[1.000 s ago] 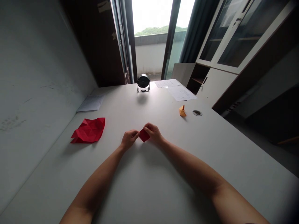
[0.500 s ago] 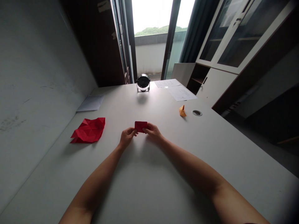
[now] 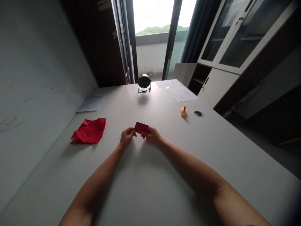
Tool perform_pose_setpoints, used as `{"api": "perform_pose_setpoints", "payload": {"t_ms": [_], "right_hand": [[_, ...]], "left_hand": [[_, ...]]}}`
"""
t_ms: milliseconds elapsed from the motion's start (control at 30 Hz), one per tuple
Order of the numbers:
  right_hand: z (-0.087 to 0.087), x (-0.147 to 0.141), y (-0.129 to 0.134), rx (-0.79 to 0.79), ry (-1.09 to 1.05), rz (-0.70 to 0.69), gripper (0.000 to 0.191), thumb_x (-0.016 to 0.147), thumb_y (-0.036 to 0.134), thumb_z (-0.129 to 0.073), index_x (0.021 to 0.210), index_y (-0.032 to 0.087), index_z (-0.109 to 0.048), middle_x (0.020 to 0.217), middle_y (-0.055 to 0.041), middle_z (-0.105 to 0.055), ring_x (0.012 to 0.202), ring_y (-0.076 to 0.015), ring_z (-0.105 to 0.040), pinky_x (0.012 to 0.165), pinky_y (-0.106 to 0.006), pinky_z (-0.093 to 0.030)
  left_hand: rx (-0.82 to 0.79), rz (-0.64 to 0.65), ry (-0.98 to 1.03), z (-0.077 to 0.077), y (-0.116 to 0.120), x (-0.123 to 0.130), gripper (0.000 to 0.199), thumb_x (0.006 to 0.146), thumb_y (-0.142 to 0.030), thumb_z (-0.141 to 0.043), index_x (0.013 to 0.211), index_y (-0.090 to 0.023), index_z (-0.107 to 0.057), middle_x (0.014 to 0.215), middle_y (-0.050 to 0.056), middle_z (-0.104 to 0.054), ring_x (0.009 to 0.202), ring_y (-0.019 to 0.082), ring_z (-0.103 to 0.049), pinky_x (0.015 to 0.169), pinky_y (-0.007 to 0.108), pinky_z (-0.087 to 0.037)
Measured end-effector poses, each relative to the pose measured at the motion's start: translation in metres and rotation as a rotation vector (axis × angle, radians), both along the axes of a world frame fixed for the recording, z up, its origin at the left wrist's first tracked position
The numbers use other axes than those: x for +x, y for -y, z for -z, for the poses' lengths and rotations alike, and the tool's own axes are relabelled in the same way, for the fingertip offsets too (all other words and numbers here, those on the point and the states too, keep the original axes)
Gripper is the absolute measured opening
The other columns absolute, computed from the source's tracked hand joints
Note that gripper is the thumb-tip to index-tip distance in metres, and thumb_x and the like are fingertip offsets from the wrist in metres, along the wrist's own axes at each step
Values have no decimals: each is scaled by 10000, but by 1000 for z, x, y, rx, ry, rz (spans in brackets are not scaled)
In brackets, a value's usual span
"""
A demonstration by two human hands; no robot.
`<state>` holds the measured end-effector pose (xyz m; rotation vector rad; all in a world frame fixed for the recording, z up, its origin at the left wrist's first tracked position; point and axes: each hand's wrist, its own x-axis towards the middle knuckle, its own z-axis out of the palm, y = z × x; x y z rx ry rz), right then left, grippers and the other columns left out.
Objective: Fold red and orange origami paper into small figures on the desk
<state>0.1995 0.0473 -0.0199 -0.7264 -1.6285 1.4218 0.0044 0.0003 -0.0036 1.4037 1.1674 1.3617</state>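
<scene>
A small red folded paper (image 3: 141, 127) is held up between my two hands over the white table (image 3: 141, 175), its right side tilted down. My left hand (image 3: 127, 136) pinches its left edge, fingers closed. The right end is gripped by my right hand (image 3: 151, 135), with the thumb across its lower front. To the left lies a larger creased red sheet (image 3: 89, 131), partly raised off the tabletop. An orange folded paper piece (image 3: 183, 112) stands on the right.
At the table's far edge stands a small round black fan (image 3: 144, 83). Printed sheets (image 3: 182, 93) lie at the back right, and another paper (image 3: 91, 103) is by the left wall. A round cable hole (image 3: 198, 113) is right of the orange piece.
The small red paper has tilted, its right side now lower. My right hand has shifted slightly left along it, and my left hand has moved a little left.
</scene>
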Motion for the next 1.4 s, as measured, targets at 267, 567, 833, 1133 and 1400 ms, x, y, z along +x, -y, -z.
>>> {"api": "perform_pose_setpoints", "payload": {"t_ms": [267, 567, 833, 1133, 1400], "right_hand": [[-5, 6, -2, 143, 120, 163, 227, 831, 417, -656, 853, 196, -608, 690, 21, -606, 609, -123, -513, 585, -252, -405], [-10, 7, 3, 357, 283, 255, 228, 887, 370, -615, 747, 192, -582, 675, 25, -535, 609, -109, -428, 575, -244, -332], [-4, 9, -5, 31, -87, 74, 271, 849, 439, -698, 979, 204, -667, 708, -11, -664, 660, -166, -643, 620, -297, -516], [-9, 8, -3, 45, -74, 132, 345, 810, 507, -740, 901, 188, -648, 808, -54, -723, 740, -173, -659, 665, -301, -529], [-3, 6, -1, 114, 17, 141, 319, 845, 510, -700, 867, 201, -623, 726, -19, -695, 660, -156, -635, 635, -283, -499]], "left_hand": [[-10, -4, -14, 2, -1, 1, 334, 873, -468, -669, 987, -155, -694, 675, 15, -658, 639, 142, -629, 665, 280, -508], [68, -59, 70, -3, 2, 2, 333, 843, -436, -729, 1028, -167, -666, 698, 9, -675, 653, 150, -649, 674, 288, -526], [25, 36, 147, -7, 3, 5, 292, 848, -359, -728, 1030, -168, -603, 932, 56, -710, 817, 198, -735, 805, 340, -554], [11, 76, 94, -6, 2, 5, 296, 859, -427, -711, 958, -161, -626, 948, 61, -704, 820, 220, -742, 773, 341, -555], [16, 50, 58, -3, 3, 7, 292, 915, -433, -640, 1055, -191, -557, 939, 48, -736, 765, 203, -747, 718, 317, -547]]}}
